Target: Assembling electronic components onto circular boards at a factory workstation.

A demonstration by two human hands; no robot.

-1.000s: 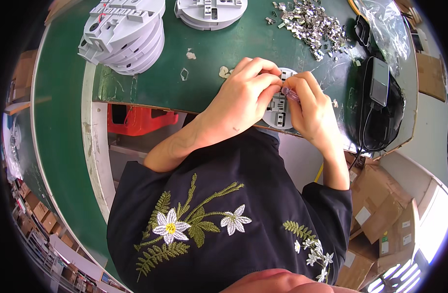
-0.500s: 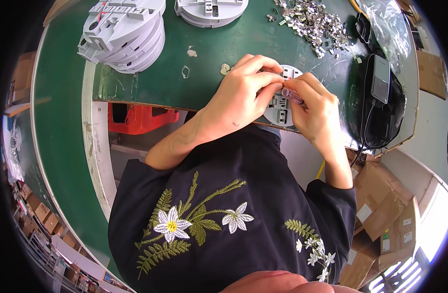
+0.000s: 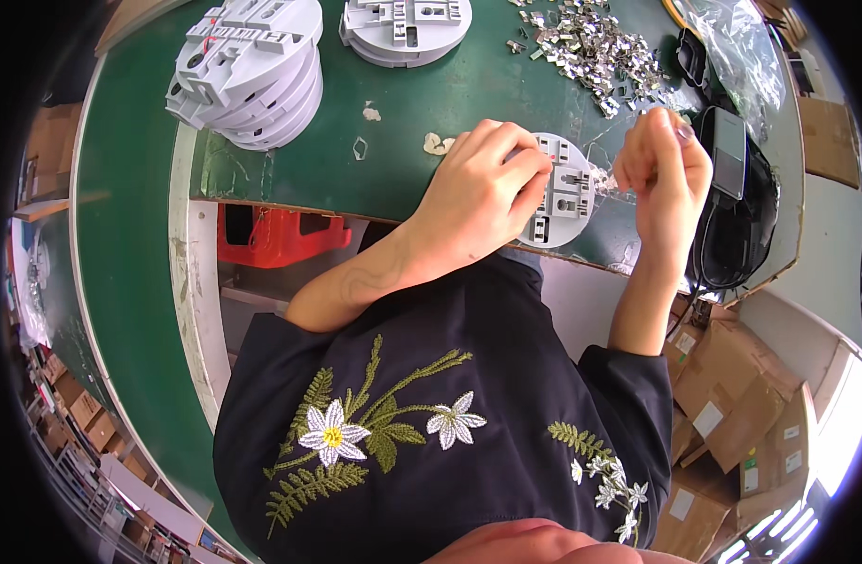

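A round light-grey plastic base (image 3: 570, 202) with raised blocks and slots lies near the bench's front edge. Over its left side is my left hand (image 3: 487, 193), fingers bent and tips pressed together; what they pinch, if anything, is hidden. A small red spot shows on the base beside those fingertips. To the right of the base, apart from it, my right hand (image 3: 666, 179) is raised with its fingers curled closed. The end of a tool with a clear pinkish handle (image 3: 685, 132) peeks out at the top of this hand; its working tip is hidden.
Small metal clips (image 3: 595, 52) form a loose pile at the far right. A stack of similar grey bases (image 3: 262, 85) stands far left, with more bases (image 3: 407, 33) beside it. At the right lie a black bag (image 3: 741, 240), a grey device (image 3: 729, 141) and clear plastic (image 3: 741, 47).
My right hand has lifted off the base and moved right with the tool, turning upward. My left hand has stayed at the base, which shows more now.
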